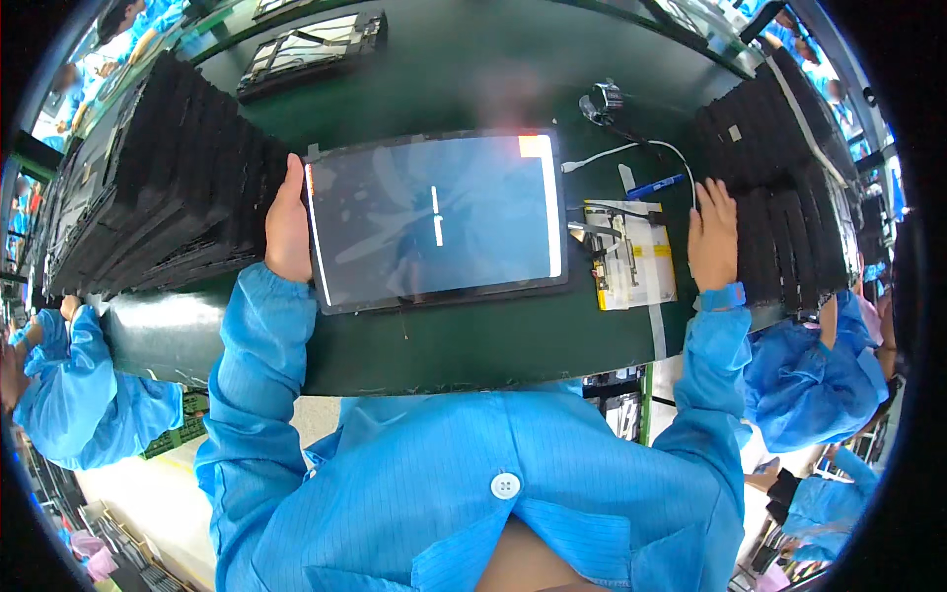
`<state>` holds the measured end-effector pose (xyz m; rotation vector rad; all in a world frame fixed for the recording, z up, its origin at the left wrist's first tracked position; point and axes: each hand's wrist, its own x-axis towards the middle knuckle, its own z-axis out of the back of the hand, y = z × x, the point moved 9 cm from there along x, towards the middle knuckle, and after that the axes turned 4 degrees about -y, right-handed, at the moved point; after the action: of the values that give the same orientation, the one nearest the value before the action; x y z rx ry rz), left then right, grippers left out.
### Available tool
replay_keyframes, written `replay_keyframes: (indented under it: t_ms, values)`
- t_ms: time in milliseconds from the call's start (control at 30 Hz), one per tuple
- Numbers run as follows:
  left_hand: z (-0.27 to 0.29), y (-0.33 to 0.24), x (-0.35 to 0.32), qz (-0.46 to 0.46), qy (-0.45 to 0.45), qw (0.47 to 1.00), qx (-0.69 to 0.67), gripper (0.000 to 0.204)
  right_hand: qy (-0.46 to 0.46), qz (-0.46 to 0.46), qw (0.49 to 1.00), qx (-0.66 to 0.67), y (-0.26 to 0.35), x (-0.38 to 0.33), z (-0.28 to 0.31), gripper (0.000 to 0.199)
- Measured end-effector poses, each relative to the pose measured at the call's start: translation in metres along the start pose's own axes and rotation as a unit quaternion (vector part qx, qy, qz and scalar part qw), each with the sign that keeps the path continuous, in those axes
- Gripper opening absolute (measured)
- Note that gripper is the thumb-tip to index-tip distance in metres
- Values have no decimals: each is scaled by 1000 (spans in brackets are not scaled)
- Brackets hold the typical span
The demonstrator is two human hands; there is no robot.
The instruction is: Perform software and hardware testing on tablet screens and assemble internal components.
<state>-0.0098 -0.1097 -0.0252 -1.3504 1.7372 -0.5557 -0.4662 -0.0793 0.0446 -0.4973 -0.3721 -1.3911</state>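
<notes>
My left hand (287,229) grips the left edge of a tablet screen (375,237), its thumb along the frame and the other fingers hidden behind. The screen is lit dark grey, with a short white mark in the middle, an orange-white patch at the upper right corner and a white strip down the right side. Just right of it lies a battery with a small circuit board (636,259), joined to the screen's side by a short cable. My right hand (714,237) rests with fingers stretched out, holding nothing, beside a white cable (681,154) and near a blue marker pen (655,186).
Tall stacks of black foam trays stand at the left (163,187) and the right (789,187) of the green table (444,360). Another tray (314,51) with panels lies at the back. A silver round object (604,102) sits at the back right. Co-workers in blue sit at both sides.
</notes>
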Motion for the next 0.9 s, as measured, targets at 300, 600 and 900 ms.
replay_keyframes:
  t_ms: [300, 600, 900]
  values:
    - [-12, 1, -4, 7, 25, 1000, 1, 56, 176, 124, 877, 429, 142, 32, -1, 28]
    - [-26, 3, -6, 12, 105, 994, -15, 55, 183, 23, 851, 491, 142, 34, -19, 26]
    - [-22, -3, -6, -24, 77, 996, 40, 52, 171, -100, 797, 570, 104, 38, -37, 34]
